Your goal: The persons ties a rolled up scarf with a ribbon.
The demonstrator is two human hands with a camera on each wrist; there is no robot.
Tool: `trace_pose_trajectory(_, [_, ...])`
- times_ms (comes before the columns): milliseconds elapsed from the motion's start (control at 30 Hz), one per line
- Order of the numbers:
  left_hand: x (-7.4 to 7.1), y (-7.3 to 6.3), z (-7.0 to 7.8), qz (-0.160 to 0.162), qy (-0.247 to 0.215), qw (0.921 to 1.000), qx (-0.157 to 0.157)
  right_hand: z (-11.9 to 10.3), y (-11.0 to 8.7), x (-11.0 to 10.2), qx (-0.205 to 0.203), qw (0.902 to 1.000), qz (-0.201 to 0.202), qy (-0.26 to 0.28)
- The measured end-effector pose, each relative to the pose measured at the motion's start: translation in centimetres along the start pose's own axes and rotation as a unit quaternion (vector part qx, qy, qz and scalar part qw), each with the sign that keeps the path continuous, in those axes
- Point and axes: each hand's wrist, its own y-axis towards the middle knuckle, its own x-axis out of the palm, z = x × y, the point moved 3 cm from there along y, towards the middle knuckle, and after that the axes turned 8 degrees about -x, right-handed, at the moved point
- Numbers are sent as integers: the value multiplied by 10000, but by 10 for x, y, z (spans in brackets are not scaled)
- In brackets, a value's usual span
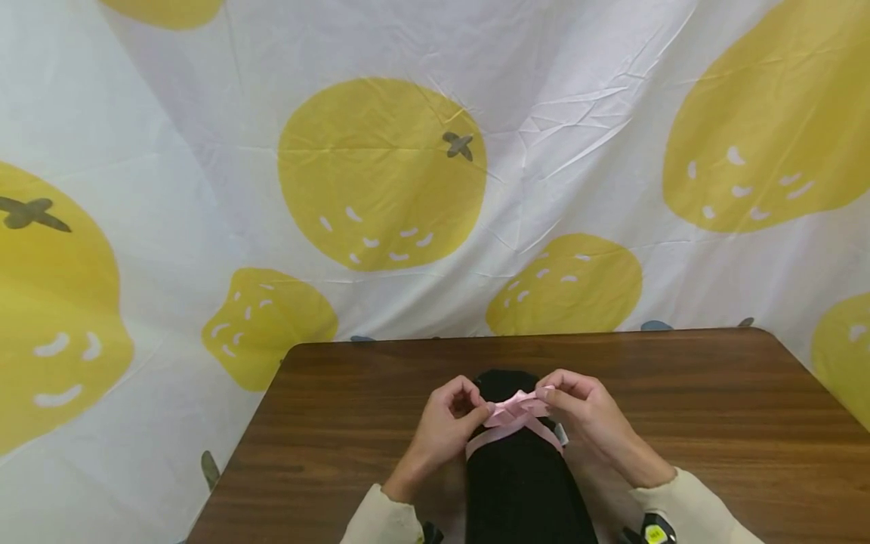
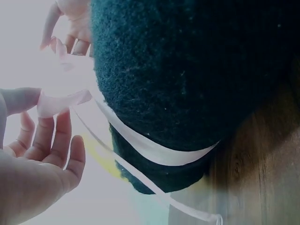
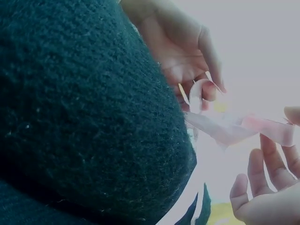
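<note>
A long black knit bundle (image 1: 526, 487) with a fuzzy surface lies on the table, pointing away from me. Around it runs a pink ribbon (image 1: 499, 432), crossed on top and looped into a bow (image 1: 519, 408). My left hand (image 1: 445, 423) pinches the bow's left loop between thumb and fingers. The right loop is pinched by my right hand (image 1: 601, 419). Seen from the left wrist, the ribbon band (image 2: 164, 154) hugs the bundle, and a loose ribbon tail (image 2: 187, 211) trails down beside it. Glare washes out the knot in both wrist views.
The brown wood-grain table (image 1: 714, 423) extends to both sides and behind the bundle. A white cloth (image 1: 204, 211) printed with yellow fruit hangs just past its far edge. A small white tag (image 1: 561, 434) sticks out at the bundle's right side.
</note>
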Motion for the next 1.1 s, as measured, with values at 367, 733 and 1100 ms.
trace_pose_trajectory(367, [-4, -1, 0, -123, -449, 9989, -20, -2, 0, -1, -293, 9996, 27, 25])
trace_pose_trajectory(733, [-8, -2, 2, -278, -782, 9965, 51, -3, 1, -4, -453, 9988, 75, 141])
trace_pose_trajectory(1100, [-11, 0, 0, -29, -549, 9985, -37, -5, 1, -7, -396, 9992, 26, -2])
